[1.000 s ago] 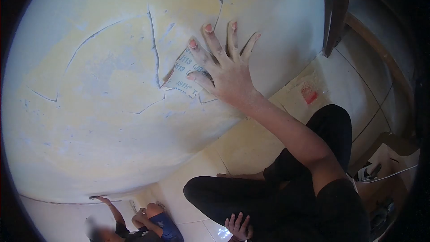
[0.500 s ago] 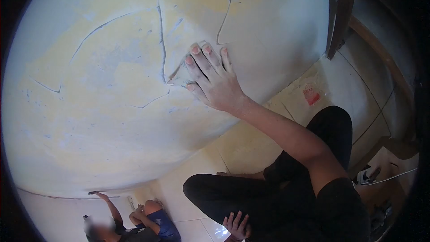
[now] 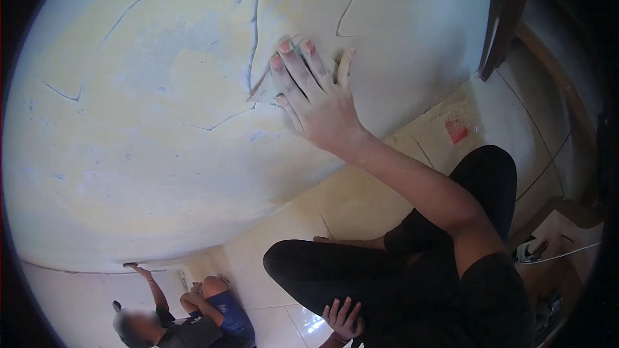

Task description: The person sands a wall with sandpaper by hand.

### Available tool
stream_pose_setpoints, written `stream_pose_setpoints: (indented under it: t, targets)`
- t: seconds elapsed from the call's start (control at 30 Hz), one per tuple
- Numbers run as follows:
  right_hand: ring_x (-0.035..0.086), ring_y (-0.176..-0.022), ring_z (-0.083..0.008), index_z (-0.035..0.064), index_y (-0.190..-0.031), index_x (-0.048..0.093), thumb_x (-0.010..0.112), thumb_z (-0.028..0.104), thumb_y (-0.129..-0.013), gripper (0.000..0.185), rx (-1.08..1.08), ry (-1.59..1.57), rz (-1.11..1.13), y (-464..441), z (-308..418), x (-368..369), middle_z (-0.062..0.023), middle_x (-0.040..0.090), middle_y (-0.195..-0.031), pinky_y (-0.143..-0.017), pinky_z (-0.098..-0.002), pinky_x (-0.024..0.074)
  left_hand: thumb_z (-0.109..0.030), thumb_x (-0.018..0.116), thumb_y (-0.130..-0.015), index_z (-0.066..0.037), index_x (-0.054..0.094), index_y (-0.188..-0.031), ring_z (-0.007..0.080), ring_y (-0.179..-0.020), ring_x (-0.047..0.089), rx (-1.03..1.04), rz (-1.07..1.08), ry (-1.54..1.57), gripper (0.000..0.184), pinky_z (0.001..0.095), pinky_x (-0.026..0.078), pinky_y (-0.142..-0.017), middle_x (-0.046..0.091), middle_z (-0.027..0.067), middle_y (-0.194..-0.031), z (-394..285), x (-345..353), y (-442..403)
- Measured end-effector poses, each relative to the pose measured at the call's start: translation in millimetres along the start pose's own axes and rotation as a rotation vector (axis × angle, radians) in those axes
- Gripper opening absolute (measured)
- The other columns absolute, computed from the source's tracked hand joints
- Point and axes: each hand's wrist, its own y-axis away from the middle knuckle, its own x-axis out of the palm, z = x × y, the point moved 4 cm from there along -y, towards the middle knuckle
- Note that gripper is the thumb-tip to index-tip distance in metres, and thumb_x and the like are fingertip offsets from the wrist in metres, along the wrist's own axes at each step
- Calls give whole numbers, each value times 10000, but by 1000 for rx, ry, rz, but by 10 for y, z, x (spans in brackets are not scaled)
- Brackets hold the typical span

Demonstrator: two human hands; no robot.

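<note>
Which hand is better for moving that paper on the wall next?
Probably the right hand: it lies spread against the wall, with the paper partly under it. The left hand rests against a leg, away from the paper.

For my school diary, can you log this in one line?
Right hand: over paper sheet on wall | Left hand: resting on leg | Nearby person: arm outstretched

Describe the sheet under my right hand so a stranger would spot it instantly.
Find the large yellowish wall, then the right hand spread against it. The sheet lies beneath, its pale corner poking out leftward, near a long dark crack's lower end. Unlike that thin line, it is a flat piece.
</note>
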Motion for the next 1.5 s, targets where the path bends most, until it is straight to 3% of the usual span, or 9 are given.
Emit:
stream_pose_setpoints:
  t: [0.23,0.33,0.63,0.73,0.9,1.0,1.2,1.37,1.5]
  targets:
    - [202,-1432,-297,188,-1412,438,538,233,-878,544,-241,-56,60,1000,-158,703,-2,284,-1543,-1058,-570,309,-297,537,-783,-178,702,-1070,310,-1289,420,11,10,-18,352,499,225,-1079,594,83,-1257,21,-13,-43]
    - [354,-1325,-343,158,-1308,536,606,307,-855,482,-284,-44,32,1097,-169,725,-70,424,-1443,-984,-609,345,-316,528,-803,-158,696,-1080,326,-1297,407,21,17,-14,360,517,223,-1075,586,100,-1263,0,-6,-30]
    - [354,-1329,-361,115,-1320,522,587,372,-875,518,-107,-111,-105,-21,25,79,-78,384,-1475,-983,-639,325,-309,544,-780,-202,705,-1067,291,-1269,444,-18,-11,-12,345,485,232,-1075,611,63,-1240,28,21,19]
    - [265,-1405,-277,191,-1416,430,534,406,-908,561,-12,-155,31,263,44,253,-20,320,-1521,-1083,-572,253,-306,542,-771,-223,709,-1063,274,-1258,458,-28,-7,-5,346,467,231,-1079,625,48,-1226,39,35,12]
    - [354,-1327,-375,101,-1344,501,588,410,-863,578,-172,-174,79,1091,6,759,-109,401,-1454,-985,-645,309,-341,559,-783,-173,695,-1087,332,-1286,417,45,51,-6,372,535,228,-1062,584,110,-1263,41,-6,-33]
    - [293,-1390,-291,199,-1415,432,542,390,-908,554,-80,-168,7,514,52,423,-24,354,-1503,-1093,-557,244,-345,557,-788,-174,699,-1075,335,-1282,421,12,32,5,363,532,231,-1060,587,108,-1259,51,21,37]
    - [283,-1397,-255,208,-1422,425,530,398,-914,552,56,-198,19,285,55,222,8,336,-1514,-1114,-545,220,-314,533,-788,-218,708,-1074,280,-1252,459,-19,-13,-10,349,465,238,-1072,612,51,-1247,15,14,-40]
    - [294,-1388,-251,218,-1427,416,504,415,-929,544,-74,-162,135,1132,5,725,9,326,-1520,-1109,-548,223,-312,537,-807,-160,705,-1056,338,-1290,412,39,3,0,337,521,226,-1063,590,109,-1254,9,13,-31]
    - [312,-1357,-321,146,-1410,429,552,404,-894,590,-15,-204,-7,391,81,314,-65,369,-1475,-1043,-601,271,-303,521,-785,-225,712,-1068,280,-1261,459,-27,-39,-4,351,463,232,-1084,612,49,-1248,-7,11,-26]
